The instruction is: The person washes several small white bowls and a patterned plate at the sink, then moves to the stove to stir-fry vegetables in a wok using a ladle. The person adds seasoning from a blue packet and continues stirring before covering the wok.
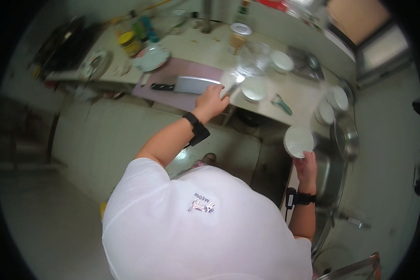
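Observation:
My right hand [306, 162] grips the near rim of a white bowl [298, 140] beside the sink. My left hand [212, 101] is at the counter's front edge, its fingers around the near end of a blurred metal utensil [235, 84]. Left of that hand, a cleaver [192, 85] with a black handle lies on a pink cutting board [171, 68]. A lidded white bowl or container [253, 89] stands to its right, in front of a clear glass bowl [254, 57]. Further right is a green peeler [282, 104].
A plate [151, 57] overlaps the board's back left corner, near a yellow-lidded jar [127, 40]. White bowls [324, 112] and a metal basin [346, 136] stand by the sink [323, 171]. Another white bowl [282, 61] is at the back, beside a dark tray [304, 63].

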Available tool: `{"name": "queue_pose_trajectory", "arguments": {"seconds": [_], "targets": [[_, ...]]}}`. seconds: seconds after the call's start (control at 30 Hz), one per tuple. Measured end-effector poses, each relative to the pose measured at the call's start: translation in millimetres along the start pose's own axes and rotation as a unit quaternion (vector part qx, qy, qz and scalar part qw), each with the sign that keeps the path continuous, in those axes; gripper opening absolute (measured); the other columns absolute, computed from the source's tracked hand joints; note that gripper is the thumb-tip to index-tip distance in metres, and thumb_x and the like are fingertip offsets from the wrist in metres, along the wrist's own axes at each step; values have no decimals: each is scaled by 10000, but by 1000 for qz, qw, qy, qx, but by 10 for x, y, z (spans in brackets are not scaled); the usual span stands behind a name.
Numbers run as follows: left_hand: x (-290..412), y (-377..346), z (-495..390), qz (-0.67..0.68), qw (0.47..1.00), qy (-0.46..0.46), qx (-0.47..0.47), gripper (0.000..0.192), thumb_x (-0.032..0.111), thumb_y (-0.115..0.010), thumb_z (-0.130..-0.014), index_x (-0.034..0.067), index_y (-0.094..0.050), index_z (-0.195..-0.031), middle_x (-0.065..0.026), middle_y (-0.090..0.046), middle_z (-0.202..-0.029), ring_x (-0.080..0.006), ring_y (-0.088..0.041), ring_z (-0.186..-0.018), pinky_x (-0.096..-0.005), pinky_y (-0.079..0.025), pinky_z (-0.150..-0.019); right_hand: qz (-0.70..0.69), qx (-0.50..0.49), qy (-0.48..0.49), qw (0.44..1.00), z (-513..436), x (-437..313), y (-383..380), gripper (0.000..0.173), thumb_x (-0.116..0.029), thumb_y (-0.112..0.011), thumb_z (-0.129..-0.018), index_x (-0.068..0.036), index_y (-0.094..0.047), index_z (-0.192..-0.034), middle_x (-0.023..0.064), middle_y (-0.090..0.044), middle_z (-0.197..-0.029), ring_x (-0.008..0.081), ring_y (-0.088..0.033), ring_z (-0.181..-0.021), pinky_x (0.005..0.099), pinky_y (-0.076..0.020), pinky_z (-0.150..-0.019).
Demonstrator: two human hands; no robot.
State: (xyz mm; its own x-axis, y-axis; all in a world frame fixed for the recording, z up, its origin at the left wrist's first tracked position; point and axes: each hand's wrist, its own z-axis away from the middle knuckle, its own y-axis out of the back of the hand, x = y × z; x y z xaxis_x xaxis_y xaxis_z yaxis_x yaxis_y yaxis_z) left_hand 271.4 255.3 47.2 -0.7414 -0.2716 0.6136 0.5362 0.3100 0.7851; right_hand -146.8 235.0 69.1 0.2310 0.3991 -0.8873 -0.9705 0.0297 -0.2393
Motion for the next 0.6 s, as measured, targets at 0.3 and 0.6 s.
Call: {"name": "queue_pose_trajectory", "arguments": {"seconds": [0.3,0.6], "targets": [[-1033,1359,1335,-78,988,83,108,399,301,-650,-851,114,-605,-1201,-86,-579,-1199,-254,-644,-958,-393,-529,-807,63,-252,-104,960,-190,364,-2147,256,-138,-568,-936,-75,-455,-1158,78,-588,-1029,191,-631,-749,300,-542,-591],[-2369,2803,2245,-127,968,210,57,430,198,-650,-852,136,-592,-1274,-113,-623,-1231,-309,-660,-949,-422,-530,-812,98,-426,-151,887,491,1116,-4635,304,-179,-565,-948,-22,-445,-1179,181,-633,-973,242,-680,-735,264,-564,-549]]}}
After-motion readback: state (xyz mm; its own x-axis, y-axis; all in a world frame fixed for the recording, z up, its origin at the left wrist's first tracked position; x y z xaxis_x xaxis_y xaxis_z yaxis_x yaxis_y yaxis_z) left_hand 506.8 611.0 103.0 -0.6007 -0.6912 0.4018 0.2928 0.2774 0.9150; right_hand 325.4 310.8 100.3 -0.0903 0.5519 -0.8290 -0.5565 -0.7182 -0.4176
